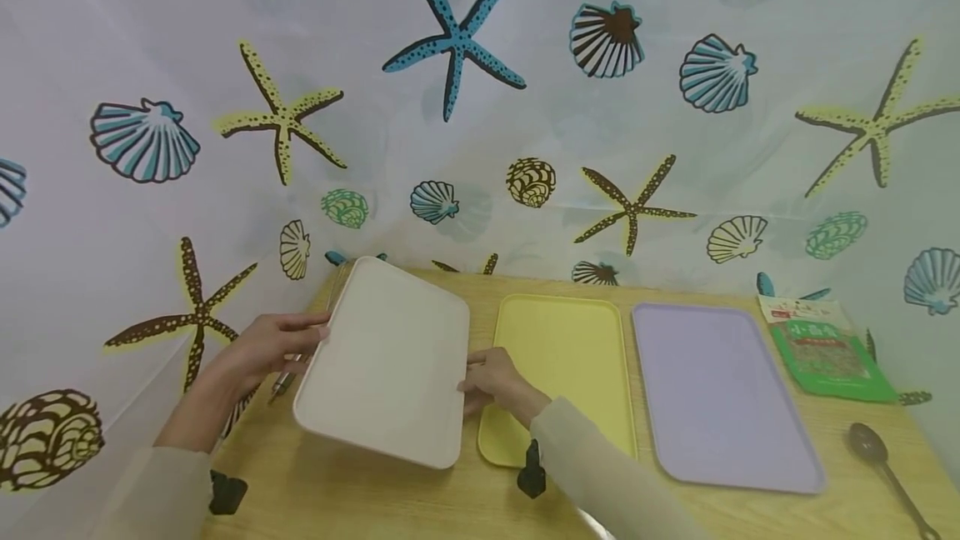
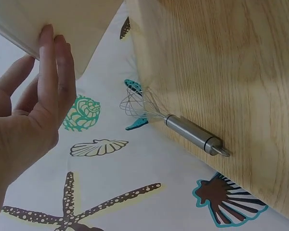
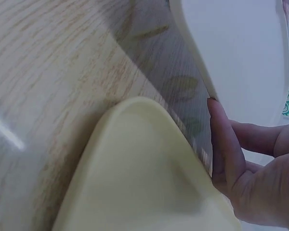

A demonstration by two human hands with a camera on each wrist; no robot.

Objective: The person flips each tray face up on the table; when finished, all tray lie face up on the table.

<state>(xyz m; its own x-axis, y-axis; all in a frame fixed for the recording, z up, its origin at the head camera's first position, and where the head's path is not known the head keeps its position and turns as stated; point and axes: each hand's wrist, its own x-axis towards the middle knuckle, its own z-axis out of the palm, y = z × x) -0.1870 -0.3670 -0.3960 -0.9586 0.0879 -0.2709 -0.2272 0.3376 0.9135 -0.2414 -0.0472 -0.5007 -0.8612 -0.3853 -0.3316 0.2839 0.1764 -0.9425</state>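
A white tray is held tilted above the left part of the table. My left hand grips its left edge, with several fingers reaching under the tray in the left wrist view. At the opposite edge, my right hand holds the tray between thumb and fingers, over the side of a yellow tray. A metal whisk lies on the table below the left hand; in the head view the white tray hides part of it.
Right of the yellow tray lies a lilac tray. Farther right are a green and white food packet and a dark spoon. A shell-and-starfish-patterned curtain hangs along the back and sides of the wooden table.
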